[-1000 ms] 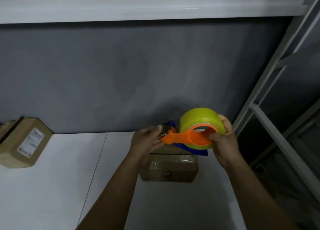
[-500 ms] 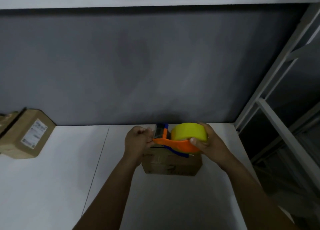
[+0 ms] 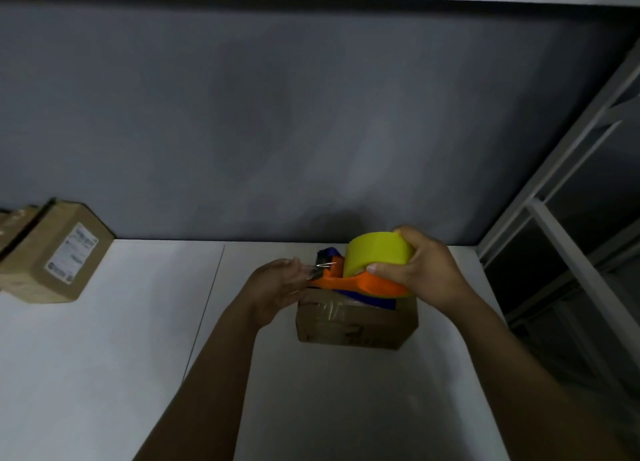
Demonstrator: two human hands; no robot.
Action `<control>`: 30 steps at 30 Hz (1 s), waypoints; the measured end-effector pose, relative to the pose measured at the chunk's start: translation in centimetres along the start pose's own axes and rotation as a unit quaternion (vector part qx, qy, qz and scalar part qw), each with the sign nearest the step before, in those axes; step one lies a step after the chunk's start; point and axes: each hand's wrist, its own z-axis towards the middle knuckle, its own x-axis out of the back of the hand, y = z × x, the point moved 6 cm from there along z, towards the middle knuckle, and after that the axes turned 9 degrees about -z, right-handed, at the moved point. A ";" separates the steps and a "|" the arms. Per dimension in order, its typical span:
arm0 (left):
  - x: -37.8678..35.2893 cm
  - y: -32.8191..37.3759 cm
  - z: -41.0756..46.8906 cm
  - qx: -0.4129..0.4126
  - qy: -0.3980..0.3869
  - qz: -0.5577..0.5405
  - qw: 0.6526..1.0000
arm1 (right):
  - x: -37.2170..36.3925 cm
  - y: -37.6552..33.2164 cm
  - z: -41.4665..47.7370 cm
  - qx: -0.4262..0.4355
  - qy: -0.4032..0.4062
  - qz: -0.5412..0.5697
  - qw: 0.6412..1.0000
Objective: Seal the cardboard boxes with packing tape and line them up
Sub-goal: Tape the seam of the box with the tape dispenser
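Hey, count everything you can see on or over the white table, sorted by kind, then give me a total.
Cardboard boxes: 3, middle, labelled at left, cut off at the left edge
Tape dispensers: 1
Yellow tape rolls: 1
Total: 5

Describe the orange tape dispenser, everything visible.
The orange plastic tape dispenser carries a yellow tape roll standing on edge, with a dark blue part behind and beneath. Its metal cutter points at the left hand, whose fingers meet that end. The right hand grips roll and frame. It sits over the brown cardboard box; contact unclear.
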 end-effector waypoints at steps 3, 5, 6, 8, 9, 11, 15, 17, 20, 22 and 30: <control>1.1 -0.4 0.1 0.021 -0.001 -0.009 1.000 | -0.2 -1.6 0.5 0.033 0.000 -0.088 0.996; 1.5 -0.6 0.1 0.031 -0.012 -0.032 0.999 | -0.6 -2.2 0.8 0.046 -0.003 -0.127 0.991; 1.6 -0.6 0.2 0.033 -0.022 -0.044 0.998 | -0.9 -2.3 0.9 0.045 -0.007 -0.129 0.991; 1.7 -0.6 0.3 0.029 -0.040 -0.061 0.997 | -1.2 -2.3 1.1 0.037 -0.011 -0.122 0.992; 1.7 -0.5 0.4 0.026 -0.045 -0.060 0.997 | -1.2 -2.2 1.2 0.031 -0.009 -0.120 0.992; 1.9 -0.5 0.4 0.018 -0.045 -0.044 0.998 | -1.0 -2.1 1.2 0.023 -0.001 -0.113 0.993; 2.2 0.0 0.4 -0.013 -0.008 -0.039 0.999 | -1.1 -1.6 0.8 0.011 -0.008 -0.060 0.998; 2.0 0.6 0.3 -0.045 0.010 -0.034 0.998 | -1.2 -1.3 0.7 0.013 -0.013 -0.024 1.000; 1.4 1.6 0.0 -0.108 0.032 0.031 0.993 | -1.2 -0.5 0.5 0.005 -0.025 0.018 1.000; 1.0 2.2 -0.3 -0.134 0.040 0.072 0.988 | -1.1 -0.1 0.3 -0.005 -0.034 0.038 0.999; 0.0 2.6 -1.5 -0.124 0.058 0.048 0.989 | -1.5 1.1 -0.7 0.002 -0.112 0.112 0.987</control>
